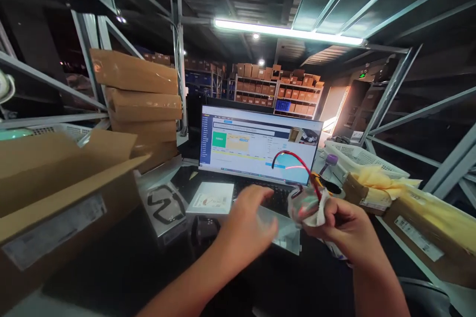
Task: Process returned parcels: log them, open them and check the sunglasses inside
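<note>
My right hand (347, 228) is closed on a plastic-wrapped bundle (304, 206) above the desk. Red and black wires (297, 156) curve up out of it in front of the screen; what the wrapping holds is unclear. To the left of the bundle, my left hand (247, 220) is slightly blurred, with its thumb and fingers apart and nothing between them. Behind and left of that hand lies a flat white box (211, 197) with a printed label. Farther left, a black cable (165, 203) rests on a pale box. A clear, flat pack (288, 237) lies partly hidden below my hands.
A monitor (241, 146) stands behind the hands. An open carton (70, 198) occupies the left side, with stacked cartons (143, 104) behind it. To the right are a purple-capped bottle (330, 162), a white basket (368, 158) and a carton (424, 233) with yellow packaging.
</note>
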A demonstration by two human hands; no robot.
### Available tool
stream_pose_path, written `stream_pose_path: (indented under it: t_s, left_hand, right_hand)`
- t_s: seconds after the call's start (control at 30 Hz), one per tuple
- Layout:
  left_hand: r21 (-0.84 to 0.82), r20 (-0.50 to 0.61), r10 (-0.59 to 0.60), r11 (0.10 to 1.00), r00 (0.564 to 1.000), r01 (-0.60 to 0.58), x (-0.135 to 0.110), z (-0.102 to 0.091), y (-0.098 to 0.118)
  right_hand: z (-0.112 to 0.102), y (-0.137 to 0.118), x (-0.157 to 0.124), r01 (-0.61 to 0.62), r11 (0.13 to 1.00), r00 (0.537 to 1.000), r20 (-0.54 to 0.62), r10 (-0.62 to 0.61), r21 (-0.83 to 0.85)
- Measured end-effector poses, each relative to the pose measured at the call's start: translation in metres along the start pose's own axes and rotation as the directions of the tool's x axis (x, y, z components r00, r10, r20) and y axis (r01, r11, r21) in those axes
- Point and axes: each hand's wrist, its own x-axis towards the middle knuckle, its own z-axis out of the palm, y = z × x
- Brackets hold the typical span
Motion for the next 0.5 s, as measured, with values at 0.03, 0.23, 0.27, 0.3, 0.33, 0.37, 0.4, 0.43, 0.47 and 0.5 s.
stream_pose_path:
  t_s: [0.03,0.23,0.27,0.3,0.33,0.37,0.4,0.43,0.47,0.5]
  left_hand:
    - [-0.025,0.072,-0.005,1.000,0.997,0.007,-0.003,0.002,0.003]
    - [-0.086,0.117,-0.058,0.994,0.991,0.068,-0.014,0.013,0.021]
    - [-0.095,0.119,-0.058,0.993,0.991,0.070,-0.013,0.013,0.022]
    - [-0.099,0.114,-0.060,0.992,0.992,0.072,-0.013,0.013,0.022]
    - [-0.105,0.101,-0.068,0.991,0.993,0.079,-0.012,0.013,0.021]
    - [-0.117,0.082,-0.080,0.989,0.993,0.089,-0.012,0.014,0.021]
    - [-0.143,0.061,-0.094,0.985,0.994,0.102,-0.012,0.015,0.020]
    - [-0.181,0.041,-0.107,0.977,0.993,0.113,-0.012,0.016,0.018]
    - [-0.228,0.026,-0.117,0.966,0.993,0.120,-0.012,0.018,0.017]
    - [-0.277,0.015,-0.123,0.953,0.992,0.122,-0.012,0.020,0.015]
  right_hand:
    - [0.006,-0.001,0.001,0.040,0.999,0.999,0.020,-0.039,-0.024]
    - [0.036,-0.005,0.001,0.425,0.799,0.901,0.118,-0.417,-0.426]
    - [0.039,-0.005,0.000,0.478,0.727,0.868,0.143,-0.475,-0.493]
    - [0.042,-0.004,0.000,0.519,0.656,0.837,0.173,-0.519,-0.548]
    - [0.044,-0.005,-0.001,0.548,0.593,0.812,0.202,-0.548,-0.590]
    - [0.046,-0.005,-0.001,0.565,0.544,0.794,0.229,-0.563,-0.620]
    - [0.048,-0.005,-0.002,0.576,0.512,0.782,0.250,-0.570,-0.637]
    - [0.049,-0.005,-0.003,0.582,0.496,0.778,0.266,-0.569,-0.644]
    - [0.051,-0.006,-0.003,0.587,0.494,0.778,0.278,-0.563,-0.641]
    - [0.052,-0.005,-0.004,0.594,0.503,0.779,0.291,-0.556,-0.628]
